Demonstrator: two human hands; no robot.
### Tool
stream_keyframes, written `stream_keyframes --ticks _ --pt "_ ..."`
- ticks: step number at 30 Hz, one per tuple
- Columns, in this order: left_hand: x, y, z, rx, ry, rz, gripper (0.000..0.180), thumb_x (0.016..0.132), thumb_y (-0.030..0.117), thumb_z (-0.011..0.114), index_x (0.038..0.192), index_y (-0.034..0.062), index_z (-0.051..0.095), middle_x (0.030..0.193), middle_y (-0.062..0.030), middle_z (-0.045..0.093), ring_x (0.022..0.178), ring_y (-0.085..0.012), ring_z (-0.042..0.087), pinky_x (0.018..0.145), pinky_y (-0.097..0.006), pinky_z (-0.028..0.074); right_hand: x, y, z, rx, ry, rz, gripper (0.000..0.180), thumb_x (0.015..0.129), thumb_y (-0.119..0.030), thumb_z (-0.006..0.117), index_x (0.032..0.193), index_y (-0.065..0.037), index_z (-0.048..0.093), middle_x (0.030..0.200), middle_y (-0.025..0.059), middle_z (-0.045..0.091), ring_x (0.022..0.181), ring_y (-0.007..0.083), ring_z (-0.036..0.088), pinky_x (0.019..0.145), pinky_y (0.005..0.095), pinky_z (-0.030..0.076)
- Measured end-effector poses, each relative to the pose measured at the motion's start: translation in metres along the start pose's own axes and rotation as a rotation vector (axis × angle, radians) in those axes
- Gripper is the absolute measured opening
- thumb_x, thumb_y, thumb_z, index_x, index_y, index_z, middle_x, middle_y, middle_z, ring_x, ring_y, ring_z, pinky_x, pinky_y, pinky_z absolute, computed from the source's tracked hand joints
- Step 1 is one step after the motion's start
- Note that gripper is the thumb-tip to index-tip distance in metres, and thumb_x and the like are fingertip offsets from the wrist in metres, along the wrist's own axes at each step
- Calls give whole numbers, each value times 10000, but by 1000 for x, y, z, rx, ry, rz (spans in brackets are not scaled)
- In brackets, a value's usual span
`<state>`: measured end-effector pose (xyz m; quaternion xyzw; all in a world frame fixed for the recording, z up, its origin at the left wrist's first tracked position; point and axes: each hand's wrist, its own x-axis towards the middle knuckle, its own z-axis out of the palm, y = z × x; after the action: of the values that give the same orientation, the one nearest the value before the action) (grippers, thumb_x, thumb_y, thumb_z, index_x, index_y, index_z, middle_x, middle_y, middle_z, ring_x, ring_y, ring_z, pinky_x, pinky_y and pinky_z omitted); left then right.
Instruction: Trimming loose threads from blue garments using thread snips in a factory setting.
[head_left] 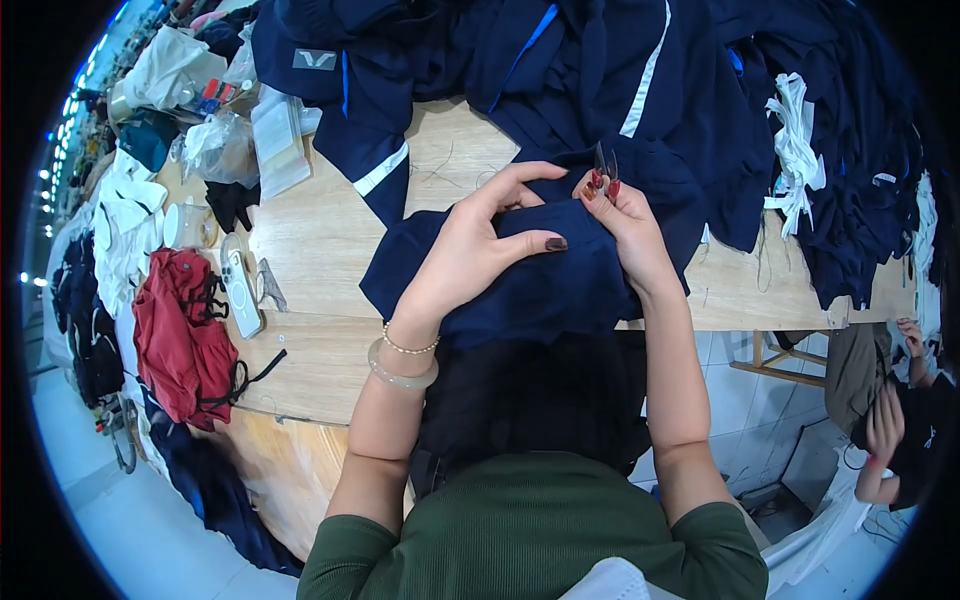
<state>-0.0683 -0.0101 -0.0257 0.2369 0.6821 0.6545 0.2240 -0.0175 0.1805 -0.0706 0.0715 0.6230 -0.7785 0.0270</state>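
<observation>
Dark navy fabric, part of a garment (560, 290), lies over the near table edge in front of me. My left hand (475, 235) is curved over this fabric, its thumb on top and its fingertips at the far fold. Close beside it, my right hand (628, 225) grips a small pair of thread snips (603, 160), blades pointing away from me. The right hand's lower part rests against the same cloth. Whether its hidden fingers also pinch the fabric is not visible.
More navy garments (440, 50) with white stripes heap along the far side. White strips (795, 150) hang at the right. A red bag (185, 330), a phone (240, 290) and clear plastic bags (220, 150) lie left. Another person's hand (885, 425) shows at far right.
</observation>
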Motion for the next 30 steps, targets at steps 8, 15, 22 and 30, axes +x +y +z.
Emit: stream_keyframes --ticks 8,15,22,30 --pt "9 -6 -2 641 113 305 170 756 31 727 925 39 708 801 -36 619 773 -144 593 735 -259 452 2 2 -1 37 -42 28 183 964 -193 578 953 -22 642 870 -28 619 821 39 531 794 189 412" --pt "14 -10 -5 405 242 411 38 803 -29 648 817 3 634 830 -72 605 761 -179 603 723 -264 469 3 5 2 32 8 39 183 960 -194 588 953 -21 645 876 -35 615 820 35 524 797 186 410" --pt "11 -19 -33 280 458 206 90 896 25 559 922 -37 619 874 -101 663 818 -156 626 775 -248 482 6 3 -4 74 20 107 203 958 -221 591 947 -25 642 870 -32 614 805 45 527 791 184 406" --pt "6 -10 -9 -306 -1 -163 330 881 -19 603 1199 7 517 902 -60 654 812 -59 582 747 -184 467 5 -14 -5 -279 119 -80 148 961 -145 554 964 -8 612 882 31 634 833 94 583 798 213 443"
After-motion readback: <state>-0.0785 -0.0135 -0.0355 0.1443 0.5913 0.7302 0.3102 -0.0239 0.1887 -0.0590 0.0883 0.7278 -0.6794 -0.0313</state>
